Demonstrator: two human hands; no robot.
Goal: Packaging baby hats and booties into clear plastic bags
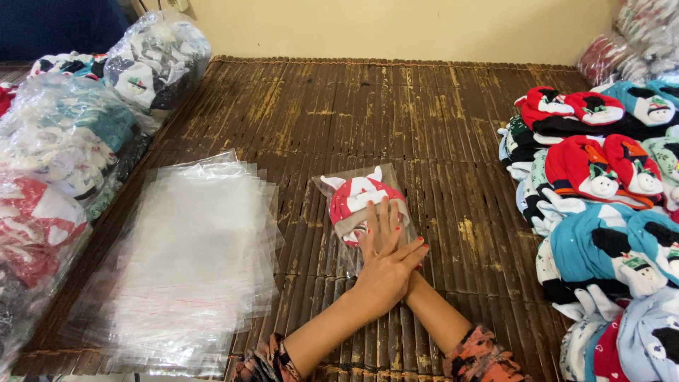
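We see two bare hands crossed at the wrists and pressed flat, fingers spread, on the lower end of a clear plastic bag holding a red and white knitted item with a beige band (359, 201). The left hand (387, 272), coming in from the lower left, lies on top with its open palm down; the right hand (380, 228), coming in from the lower right, lies beneath it, its red-nailed fingers resting on the bag and the beige band. Neither hand grips anything; both simply bear down on the packet, which sits near the middle of a dark brown slatted bamboo mat (396, 113).

Just to the left of the packet, apart from it, lies a loose stack of empty clear plastic bags (194, 262). Along the right edge of the mat we count several heaps of unbagged knitted pieces in red, teal, white and black with snowman figures (608, 212). On the far left, beyond the mat's edge, stand large clear sacks stuffed with similar knitwear (64, 141), and another such sack shows at the top right corner.

By our reading, the packing is somewhere in its middle: one piece is inside its bag and being flattened, the filled sacks suggest a good deal already done, while the heaps on the right and the thick stack of empty bags suggest plenty left to wrap.
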